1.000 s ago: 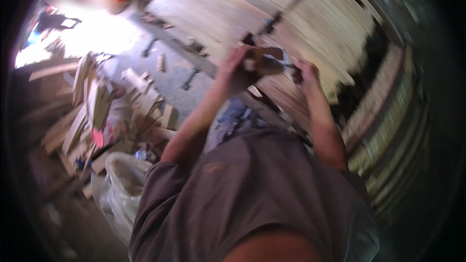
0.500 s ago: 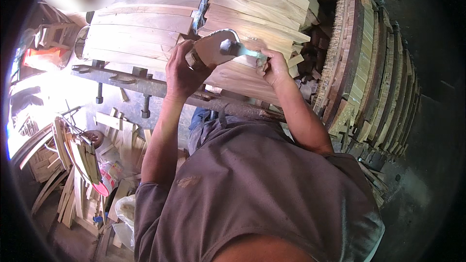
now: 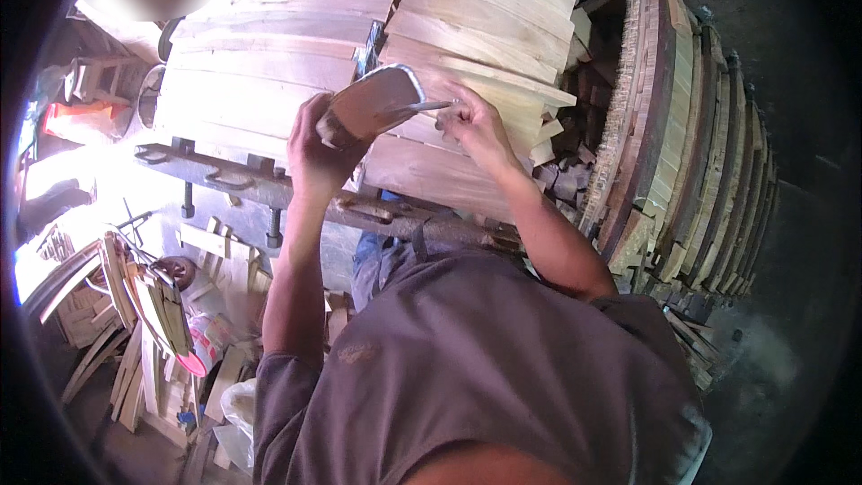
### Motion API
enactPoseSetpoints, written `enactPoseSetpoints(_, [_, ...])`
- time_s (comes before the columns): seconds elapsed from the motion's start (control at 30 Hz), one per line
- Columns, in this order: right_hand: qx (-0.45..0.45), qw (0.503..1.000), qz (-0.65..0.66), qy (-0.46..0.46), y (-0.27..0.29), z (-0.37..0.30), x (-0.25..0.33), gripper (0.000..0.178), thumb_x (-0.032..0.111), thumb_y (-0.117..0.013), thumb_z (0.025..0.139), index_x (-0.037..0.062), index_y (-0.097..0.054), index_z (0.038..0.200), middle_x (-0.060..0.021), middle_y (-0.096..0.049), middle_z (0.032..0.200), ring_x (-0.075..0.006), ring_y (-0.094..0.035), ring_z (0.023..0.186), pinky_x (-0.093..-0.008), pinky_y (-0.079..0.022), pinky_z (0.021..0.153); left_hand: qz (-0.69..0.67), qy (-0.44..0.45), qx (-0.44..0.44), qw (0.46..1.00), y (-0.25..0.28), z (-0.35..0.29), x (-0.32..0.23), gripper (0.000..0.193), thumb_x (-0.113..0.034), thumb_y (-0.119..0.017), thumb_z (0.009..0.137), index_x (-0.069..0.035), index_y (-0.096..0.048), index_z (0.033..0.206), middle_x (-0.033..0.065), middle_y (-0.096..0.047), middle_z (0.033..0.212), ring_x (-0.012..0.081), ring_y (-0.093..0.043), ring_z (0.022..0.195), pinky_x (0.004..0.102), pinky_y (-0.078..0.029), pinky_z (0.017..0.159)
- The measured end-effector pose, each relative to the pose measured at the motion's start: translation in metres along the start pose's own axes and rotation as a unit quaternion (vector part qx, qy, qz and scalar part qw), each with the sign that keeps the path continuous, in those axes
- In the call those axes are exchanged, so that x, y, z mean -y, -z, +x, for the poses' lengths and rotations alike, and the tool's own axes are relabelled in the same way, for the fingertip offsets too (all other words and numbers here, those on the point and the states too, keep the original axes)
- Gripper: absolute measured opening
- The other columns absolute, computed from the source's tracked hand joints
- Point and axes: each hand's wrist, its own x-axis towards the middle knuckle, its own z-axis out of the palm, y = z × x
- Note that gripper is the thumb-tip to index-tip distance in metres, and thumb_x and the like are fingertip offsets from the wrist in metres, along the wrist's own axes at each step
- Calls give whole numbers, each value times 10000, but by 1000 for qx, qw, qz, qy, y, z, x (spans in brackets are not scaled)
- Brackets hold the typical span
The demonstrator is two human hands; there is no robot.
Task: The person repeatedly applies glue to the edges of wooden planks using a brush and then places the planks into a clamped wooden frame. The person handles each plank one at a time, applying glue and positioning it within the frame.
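My left hand point(image 3: 319, 148) grips an open scoop-shaped container point(image 3: 373, 106) by its near left side, holding it tilted above the boards. Its inside is brown, and its far rim is pale. At the container's right edge, a thin tool point(image 3: 435, 106), perhaps a brush or spatula, ends in the fingers of my right hand point(image 3: 476, 130). My right index finger is stretched out along it, and the other fingers are curled. Pale wooden boards point(image 3: 476, 31) lie side by side in two rows beneath both hands.
A metal clamp bar point(image 3: 224, 172) with upright bolts runs along the boards' near edge. Curved wooden panels point(image 3: 691, 144) stand stacked at the right, beside dark offcuts point(image 3: 566, 181). Wood scraps point(image 3: 144, 305) and a red-and-white bucket point(image 3: 208, 341) are at lower left.
The container has moved slightly left and down with my left hand. My right hand has shifted left, its index finger now extended; the tool's pale blue part no longer shows.
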Motion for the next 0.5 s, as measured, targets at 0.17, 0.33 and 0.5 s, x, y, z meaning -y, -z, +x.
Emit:
enactPoseSetpoints(0.17, [-64,984,-163,-6,20,-4,-8,412,35,-695,899,61,-643,1307,-58,-733,1002,-115,-667,854,-265,-546,773,40,71,-69,994,26,8,57,780,-252,-959,645,-9,-560,1270,166,-672,1143,266,-678,1016,372,-555,885])
enactPoseSetpoints(0.33, [-79,972,-187,118,48,6,-60,403,32,-709,879,38,-660,1279,-95,-719,1176,-181,-669,1042,-313,-525,944,-178,142,-165,960,64,8,122,664,-122,-874,750,4,-527,1301,148,-671,1173,226,-664,1041,344,-572,857])
enactPoseSetpoints(0.5, [-83,980,-174,41,65,-15,-111,345,106,-650,934,-38,-646,1248,-135,-696,1173,-207,-648,1094,-345,-499,976,43,177,-195,964,60,26,168,770,-221,-908,681,-5,-510,1303,198,-624,1183,330,-608,1109,413,-503,967])
